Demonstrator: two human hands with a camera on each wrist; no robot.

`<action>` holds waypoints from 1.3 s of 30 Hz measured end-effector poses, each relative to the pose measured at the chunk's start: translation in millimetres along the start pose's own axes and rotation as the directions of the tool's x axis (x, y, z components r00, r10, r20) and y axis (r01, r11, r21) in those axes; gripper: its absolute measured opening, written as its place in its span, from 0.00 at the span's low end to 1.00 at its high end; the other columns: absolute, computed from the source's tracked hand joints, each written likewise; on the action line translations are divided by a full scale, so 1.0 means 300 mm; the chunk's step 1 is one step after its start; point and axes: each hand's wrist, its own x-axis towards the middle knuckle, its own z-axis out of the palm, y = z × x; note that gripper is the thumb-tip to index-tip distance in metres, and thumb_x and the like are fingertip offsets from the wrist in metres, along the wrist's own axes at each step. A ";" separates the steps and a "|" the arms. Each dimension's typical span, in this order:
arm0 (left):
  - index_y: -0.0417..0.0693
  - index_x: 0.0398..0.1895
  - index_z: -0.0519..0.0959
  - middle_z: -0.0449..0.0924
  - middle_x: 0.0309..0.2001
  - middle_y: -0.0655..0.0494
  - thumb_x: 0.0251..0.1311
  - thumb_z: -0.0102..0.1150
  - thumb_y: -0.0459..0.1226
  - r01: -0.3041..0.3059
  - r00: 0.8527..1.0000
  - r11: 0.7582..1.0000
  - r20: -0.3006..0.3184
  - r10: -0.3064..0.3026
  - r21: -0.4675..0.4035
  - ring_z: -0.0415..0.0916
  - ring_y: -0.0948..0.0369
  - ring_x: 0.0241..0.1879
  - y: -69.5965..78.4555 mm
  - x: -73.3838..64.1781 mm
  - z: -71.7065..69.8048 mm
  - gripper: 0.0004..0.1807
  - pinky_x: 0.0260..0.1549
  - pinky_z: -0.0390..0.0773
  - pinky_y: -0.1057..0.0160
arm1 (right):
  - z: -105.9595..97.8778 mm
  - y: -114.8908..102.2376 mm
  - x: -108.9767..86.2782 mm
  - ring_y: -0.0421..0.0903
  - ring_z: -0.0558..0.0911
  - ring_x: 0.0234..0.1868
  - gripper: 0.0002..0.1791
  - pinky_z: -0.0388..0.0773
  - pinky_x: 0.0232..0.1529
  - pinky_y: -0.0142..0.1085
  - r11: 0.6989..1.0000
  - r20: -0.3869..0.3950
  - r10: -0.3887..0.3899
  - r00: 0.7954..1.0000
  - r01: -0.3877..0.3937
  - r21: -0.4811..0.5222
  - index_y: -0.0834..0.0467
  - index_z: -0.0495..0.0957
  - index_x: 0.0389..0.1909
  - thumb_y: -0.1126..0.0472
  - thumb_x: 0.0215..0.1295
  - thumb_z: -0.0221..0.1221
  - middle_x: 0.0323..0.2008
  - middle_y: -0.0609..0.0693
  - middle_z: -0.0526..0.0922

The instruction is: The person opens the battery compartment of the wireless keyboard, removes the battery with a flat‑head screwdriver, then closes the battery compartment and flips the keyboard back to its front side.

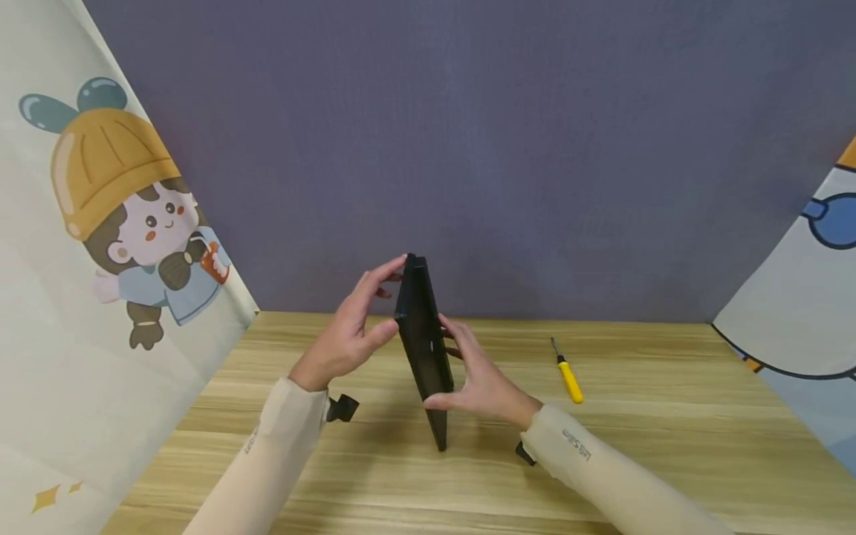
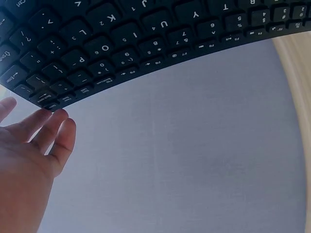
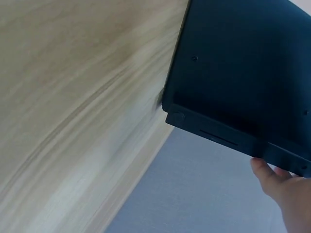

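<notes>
A black keyboard (image 1: pixel 421 327) is held up on edge between both hands, seen nearly side-on from the head. Keys face the left hand, and in the left wrist view their lettering (image 2: pixel 163 24) appears upside down. My left hand (image 1: pixel 344 334) holds the upper corner with thumb and fingertips, the corner by the Esc-row end (image 2: pixel 53 104). My right hand (image 1: pixel 481 379) grips the other side, thumb at the near edge and fingers behind. The right wrist view shows the screwed dark underside (image 3: pixel 243 63), with the right fingertips (image 3: pixel 262 170) at its raised rear edge.
A yellow-handled screwdriver (image 1: pixel 570 379) lies on the wooden table (image 1: pixel 642 446), right of the right hand. Behind rises a grey-purple fabric panel (image 1: pixel 468 148). A cartoon-printed panel (image 1: pixel 53 371) stands at the left and another (image 1: pixel 802 312) at the right.
</notes>
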 end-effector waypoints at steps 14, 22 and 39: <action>0.57 0.76 0.36 0.47 0.73 0.52 0.60 0.40 0.67 0.082 0.991 0.993 0.112 -0.072 -0.089 0.58 0.53 0.64 -0.005 -0.031 0.013 0.48 0.54 0.67 0.51 | -0.011 -0.122 0.027 0.58 0.57 0.66 0.62 0.63 0.60 0.52 0.989 -0.081 -0.149 0.986 0.149 -0.009 0.60 0.42 0.74 0.37 0.48 0.66 0.67 0.60 0.51; 0.60 0.75 0.32 0.47 0.72 0.52 0.57 0.40 0.69 0.125 0.983 0.982 0.148 -0.104 -0.139 0.55 0.54 0.66 -0.026 -0.061 0.045 0.51 0.57 0.64 0.49 | -0.038 -0.206 0.052 0.60 0.58 0.66 0.62 0.61 0.60 0.53 0.983 -0.101 -0.181 0.978 0.180 -0.015 0.66 0.42 0.73 0.33 0.49 0.63 0.66 0.65 0.52; 0.47 0.75 0.34 0.46 0.70 0.38 0.50 0.42 0.73 0.192 0.975 0.944 0.162 -0.152 -0.269 0.52 0.45 0.66 0.045 -0.095 0.099 0.60 0.59 0.56 0.38 | -0.073 -0.300 0.098 0.62 0.57 0.65 0.64 0.61 0.58 0.59 0.962 -0.129 -0.272 0.954 0.268 -0.043 0.71 0.40 0.71 0.33 0.50 0.61 0.65 0.67 0.51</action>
